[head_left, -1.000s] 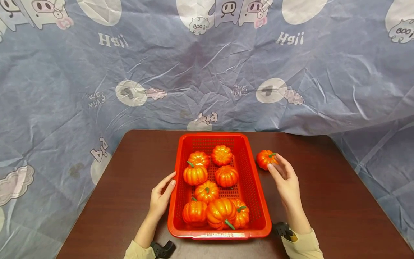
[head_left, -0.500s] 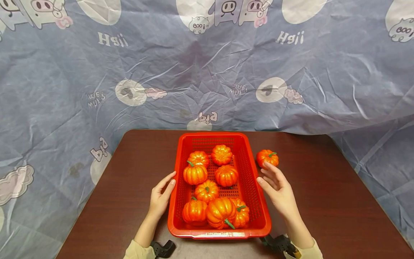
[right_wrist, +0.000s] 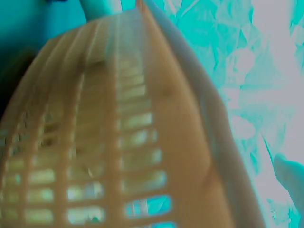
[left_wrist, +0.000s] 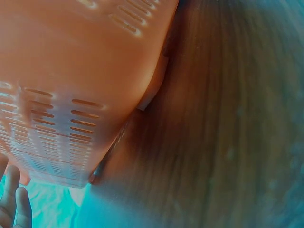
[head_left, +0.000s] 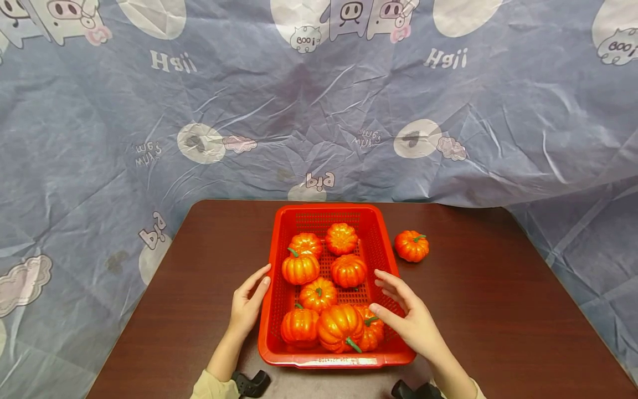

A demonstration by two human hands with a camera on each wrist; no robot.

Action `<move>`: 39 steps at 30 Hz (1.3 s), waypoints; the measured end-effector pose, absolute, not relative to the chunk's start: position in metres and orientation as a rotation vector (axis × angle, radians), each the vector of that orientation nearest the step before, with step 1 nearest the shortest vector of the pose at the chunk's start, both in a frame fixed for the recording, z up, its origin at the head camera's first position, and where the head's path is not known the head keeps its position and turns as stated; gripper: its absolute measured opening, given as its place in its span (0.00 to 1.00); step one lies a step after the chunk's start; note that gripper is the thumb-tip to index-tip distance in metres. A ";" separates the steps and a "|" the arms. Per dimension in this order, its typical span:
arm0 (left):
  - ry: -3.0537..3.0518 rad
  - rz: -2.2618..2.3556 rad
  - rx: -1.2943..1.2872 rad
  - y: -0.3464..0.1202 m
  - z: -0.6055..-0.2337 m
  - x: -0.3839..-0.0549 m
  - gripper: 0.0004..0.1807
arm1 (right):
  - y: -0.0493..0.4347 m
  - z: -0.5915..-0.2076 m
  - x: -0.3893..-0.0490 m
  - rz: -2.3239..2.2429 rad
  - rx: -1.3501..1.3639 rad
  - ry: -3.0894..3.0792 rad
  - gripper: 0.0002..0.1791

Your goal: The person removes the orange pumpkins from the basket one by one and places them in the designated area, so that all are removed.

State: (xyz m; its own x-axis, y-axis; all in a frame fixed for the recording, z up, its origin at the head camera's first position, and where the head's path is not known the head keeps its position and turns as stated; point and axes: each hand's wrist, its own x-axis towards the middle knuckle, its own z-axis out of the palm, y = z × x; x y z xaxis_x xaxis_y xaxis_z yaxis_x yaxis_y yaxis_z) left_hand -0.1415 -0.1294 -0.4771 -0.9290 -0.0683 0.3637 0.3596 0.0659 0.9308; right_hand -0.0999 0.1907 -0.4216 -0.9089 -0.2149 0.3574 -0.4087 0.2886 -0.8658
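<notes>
The brown table (head_left: 498, 288), its near edge out of view, bears a red basket (head_left: 299, 361). The right hand (head_left: 410, 321) partly hides its right rim, having left the lone pumpkin (head_left: 411, 246) outside its far-right corner; its fingers are parted, holding nothing. The left hand (head_left: 246, 305) touches the left rim, fingers fairly straight. Eight pumpkins (head_left: 300, 327) lie inside, some overlapped.
</notes>
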 end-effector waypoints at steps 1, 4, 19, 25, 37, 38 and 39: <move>-2.039 -1.931 -0.292 -0.129 -0.477 -0.141 0.17 | 0.189 -0.422 -0.098 1.677 0.602 -2.383 0.32; -2.039 -1.927 -0.292 -0.129 -0.477 -0.142 0.17 | 0.184 -0.424 -0.094 1.681 0.650 -2.395 0.32; -2.049 -1.925 -0.283 -0.128 -0.476 -0.142 0.17 | 0.160 -0.431 -0.088 1.785 0.687 -2.484 0.33; -2.036 -1.930 -0.277 -0.128 -0.477 -0.142 0.17 | 0.159 -0.433 -0.091 1.708 0.754 -2.558 0.33; -2.036 -1.933 -0.265 -0.128 -0.477 -0.141 0.17 | 0.158 -0.432 -0.089 1.688 0.684 -2.538 0.28; -2.038 -1.933 -0.264 -0.128 -0.477 -0.141 0.17 | 0.158 -0.431 -0.088 1.718 0.655 -2.519 0.28; -2.039 -1.932 -0.265 -0.128 -0.478 -0.141 0.17 | 0.158 -0.431 -0.088 1.760 0.625 -2.499 0.28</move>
State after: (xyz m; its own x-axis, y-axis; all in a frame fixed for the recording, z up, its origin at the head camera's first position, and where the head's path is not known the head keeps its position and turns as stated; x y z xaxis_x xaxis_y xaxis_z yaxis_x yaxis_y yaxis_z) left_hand -0.1409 -0.1282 -0.4776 -0.9320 -0.0834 0.3528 0.3479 0.0685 0.9350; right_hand -0.0875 0.1578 -0.4306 -0.9195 -0.3087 0.2432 -0.3330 0.2833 -0.8994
